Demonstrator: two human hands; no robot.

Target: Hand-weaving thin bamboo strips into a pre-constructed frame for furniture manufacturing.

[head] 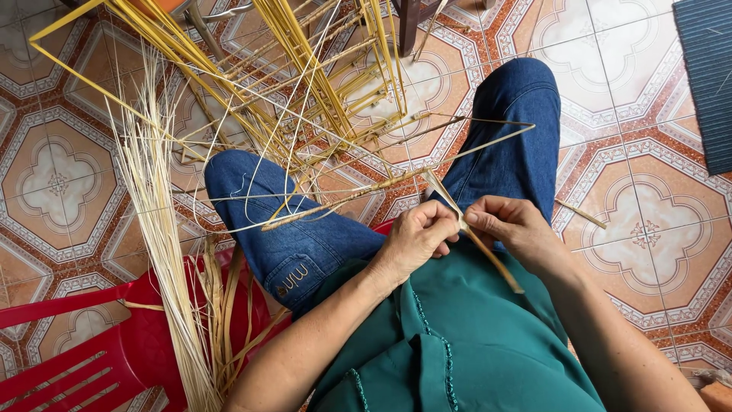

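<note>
Where 2 hands meet, fingers pinched on a thin, pale, flat bamboo strip.

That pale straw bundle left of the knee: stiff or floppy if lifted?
Probably floppy: the straw bundle is thin strands that fan out and curve. Likely light. Loose strands would probably slip out, since no tie shows.

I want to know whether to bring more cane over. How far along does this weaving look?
Done: a frame of yellow cane rods stands on the tiled floor, some thin strands already tied across it. In hand: left hand and right hand pinch a flat strip at a bent rod's corner. Left: a thick bundle of pale strands lies unused by the red chair.
</note>
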